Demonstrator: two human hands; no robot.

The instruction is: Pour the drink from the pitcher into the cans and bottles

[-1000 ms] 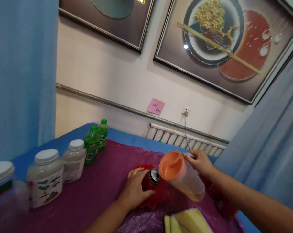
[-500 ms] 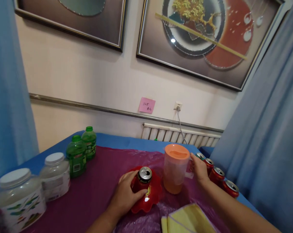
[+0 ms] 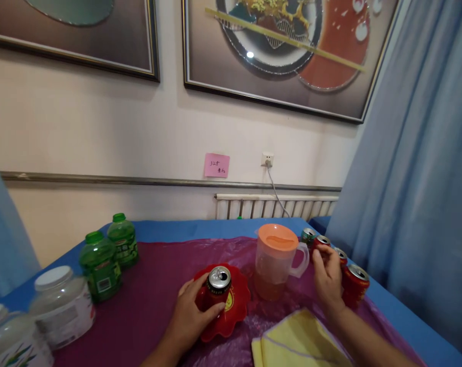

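My right hand point(image 3: 328, 275) has let go of the jug point(image 3: 274, 262), now upright toward the desk's point(image 3: 200, 229) far right corner, and is free; my left hand point(image 3: 188, 313) grasps the can point(image 3: 219, 286) over the red plate point(image 3: 239, 306).

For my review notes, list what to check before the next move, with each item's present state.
1. Left hand around the held can: ok.
2. Held can's base on the red plate: cannot tell, the hand hides it.
3. Pitcher upright: ok.
4. Orange lid on the pitcher: ok.
5. Right hand off the pitcher handle: ok.
6. Held can's contents: cannot tell.
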